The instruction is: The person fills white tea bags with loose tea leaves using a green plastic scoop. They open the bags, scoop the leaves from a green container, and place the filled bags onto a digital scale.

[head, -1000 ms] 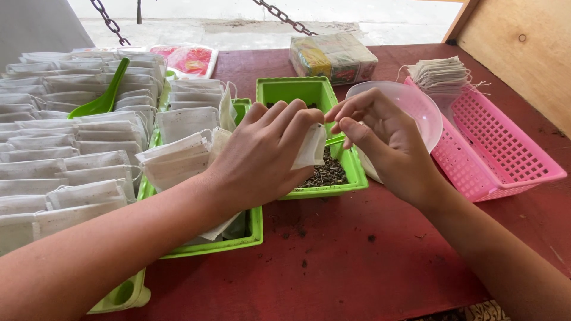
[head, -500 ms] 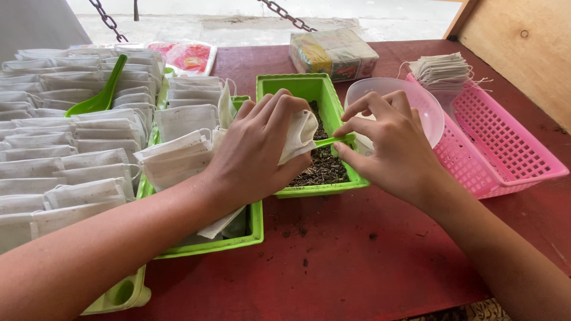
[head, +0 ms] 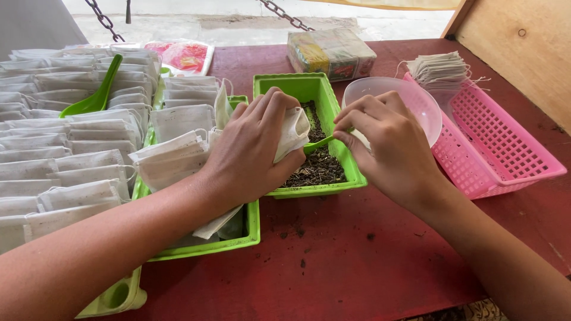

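Observation:
My left hand (head: 256,148) grips a small white paper sachet (head: 292,132) and holds it over a green tray (head: 315,190) of dark loose leaves (head: 321,163). My right hand (head: 386,145) pinches the handle of a small green scoop (head: 316,144), whose tip reaches the mouth of the sachet. Both hands hover over this tray, close to each other.
Rows of white sachets (head: 65,148) fill green trays at the left, with a green scoop (head: 95,98) lying on them. A clear pink bowl (head: 410,101), a pink basket (head: 499,148) with stacked empty sachets (head: 440,68) and a wrapped packet (head: 333,52) stand behind, on a red table (head: 357,261).
Both hands have come down over the tray of leaves. The right hand now holds the green scoop against the sachet's mouth; earlier its fingers were at the sachet's edge.

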